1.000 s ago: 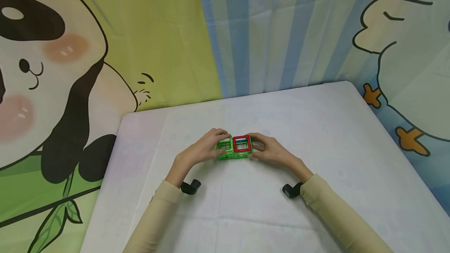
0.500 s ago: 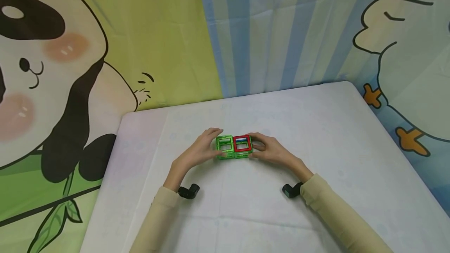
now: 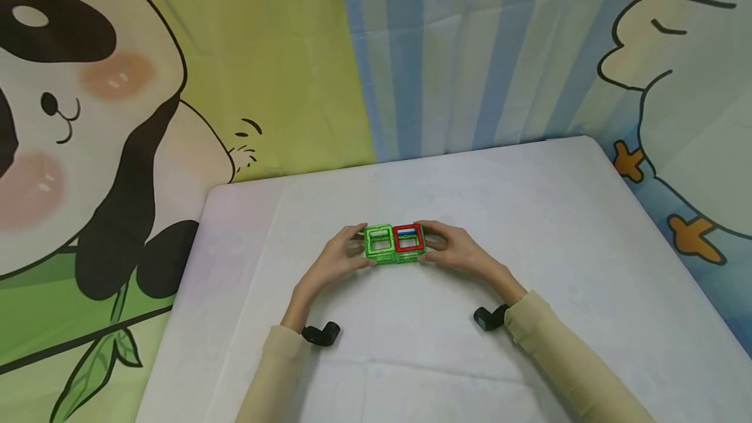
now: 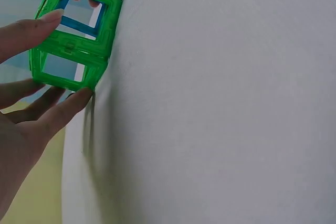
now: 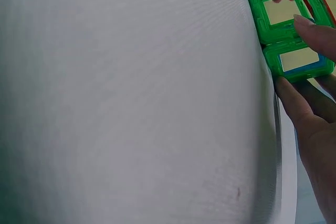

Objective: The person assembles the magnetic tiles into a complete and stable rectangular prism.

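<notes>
Two cubes of magnetic tiles, joined side by side, stand on the white table in the head view. Most frames are green; a red tile tops the right cube, and a green tile tops the left one. A blue tile shows through the openings in the left wrist view. My left hand grips the left end, thumb on the near face and fingers round the end. Mirroring it, my right hand holds the right end, its thumb on the near face.
White cloth covers the table. Behind it hang printed curtains, with a panda at the left and blue stripes in the middle. Black wrist cameras sit at both wrists.
My left hand has come off the top of the left cube, drawn back leftward, and now grips its left end. The right hand keeps its hold, and the head view has shifted slightly.
</notes>
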Action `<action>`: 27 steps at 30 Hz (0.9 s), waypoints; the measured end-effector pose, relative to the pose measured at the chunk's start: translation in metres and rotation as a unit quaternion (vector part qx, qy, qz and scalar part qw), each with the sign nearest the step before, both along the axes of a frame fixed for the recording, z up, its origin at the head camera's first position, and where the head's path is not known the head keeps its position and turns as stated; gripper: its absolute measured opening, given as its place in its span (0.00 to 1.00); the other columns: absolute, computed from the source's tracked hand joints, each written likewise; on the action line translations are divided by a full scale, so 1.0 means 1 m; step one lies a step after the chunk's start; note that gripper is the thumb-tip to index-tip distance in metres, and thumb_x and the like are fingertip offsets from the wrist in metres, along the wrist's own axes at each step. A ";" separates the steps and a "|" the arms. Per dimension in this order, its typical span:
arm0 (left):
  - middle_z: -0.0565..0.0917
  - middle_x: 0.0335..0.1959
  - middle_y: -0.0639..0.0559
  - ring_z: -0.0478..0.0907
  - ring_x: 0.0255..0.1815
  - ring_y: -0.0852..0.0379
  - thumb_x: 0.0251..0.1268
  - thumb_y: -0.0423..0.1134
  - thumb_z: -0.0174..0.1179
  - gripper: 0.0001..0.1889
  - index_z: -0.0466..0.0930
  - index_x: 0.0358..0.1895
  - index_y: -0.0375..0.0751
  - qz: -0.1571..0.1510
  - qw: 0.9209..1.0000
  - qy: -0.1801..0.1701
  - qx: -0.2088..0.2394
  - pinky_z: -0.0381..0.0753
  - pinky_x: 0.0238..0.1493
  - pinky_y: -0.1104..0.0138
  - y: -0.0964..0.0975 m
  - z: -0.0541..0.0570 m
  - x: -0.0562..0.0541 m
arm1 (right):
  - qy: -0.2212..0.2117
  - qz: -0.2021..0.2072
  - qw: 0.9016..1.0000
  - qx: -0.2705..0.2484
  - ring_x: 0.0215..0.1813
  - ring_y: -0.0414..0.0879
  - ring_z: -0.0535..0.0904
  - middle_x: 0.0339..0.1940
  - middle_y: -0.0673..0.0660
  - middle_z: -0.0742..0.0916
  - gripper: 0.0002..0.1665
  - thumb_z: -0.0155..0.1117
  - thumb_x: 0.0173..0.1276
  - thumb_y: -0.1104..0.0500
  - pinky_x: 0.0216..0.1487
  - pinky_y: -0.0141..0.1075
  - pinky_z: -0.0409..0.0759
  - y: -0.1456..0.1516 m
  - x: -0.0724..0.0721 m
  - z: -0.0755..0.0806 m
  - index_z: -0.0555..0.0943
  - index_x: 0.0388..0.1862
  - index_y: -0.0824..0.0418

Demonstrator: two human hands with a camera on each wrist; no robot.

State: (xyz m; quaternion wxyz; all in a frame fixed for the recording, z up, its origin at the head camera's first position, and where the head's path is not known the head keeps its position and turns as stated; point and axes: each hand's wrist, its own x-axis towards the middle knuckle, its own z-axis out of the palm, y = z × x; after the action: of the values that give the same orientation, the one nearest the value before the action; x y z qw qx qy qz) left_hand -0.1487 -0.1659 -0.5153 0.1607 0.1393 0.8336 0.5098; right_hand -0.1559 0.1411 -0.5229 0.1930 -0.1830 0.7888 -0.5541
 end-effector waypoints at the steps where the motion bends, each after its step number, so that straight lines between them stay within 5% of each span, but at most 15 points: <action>1: 0.73 0.68 0.42 0.76 0.69 0.39 0.60 0.32 0.74 0.45 0.60 0.79 0.36 0.001 1.000 -0.004 0.007 0.79 0.66 0.56 0.000 -0.001 0.000 | 0.001 -0.001 1.000 0.000 0.73 0.63 0.74 0.76 0.66 0.72 0.45 0.75 0.65 0.64 0.66 0.46 0.79 0.000 0.000 0.000 0.66 0.78 0.60; 27: 0.71 0.71 0.45 0.72 0.73 0.42 0.63 0.33 0.72 0.42 0.62 0.79 0.41 0.020 0.998 -0.023 0.050 0.75 0.70 0.59 -0.008 -0.006 -0.032 | -0.003 -0.040 0.999 -0.002 0.73 0.63 0.74 0.79 0.65 0.70 0.44 0.73 0.66 0.66 0.70 0.49 0.75 -0.012 -0.029 -0.002 0.65 0.79 0.62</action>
State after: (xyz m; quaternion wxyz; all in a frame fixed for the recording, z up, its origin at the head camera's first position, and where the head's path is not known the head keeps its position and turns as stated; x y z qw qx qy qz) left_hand -0.1811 -0.1734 -0.5213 0.1623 0.1192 0.8059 0.5568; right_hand -0.1850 0.1288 -0.5250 0.1724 -0.1497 0.7940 -0.5634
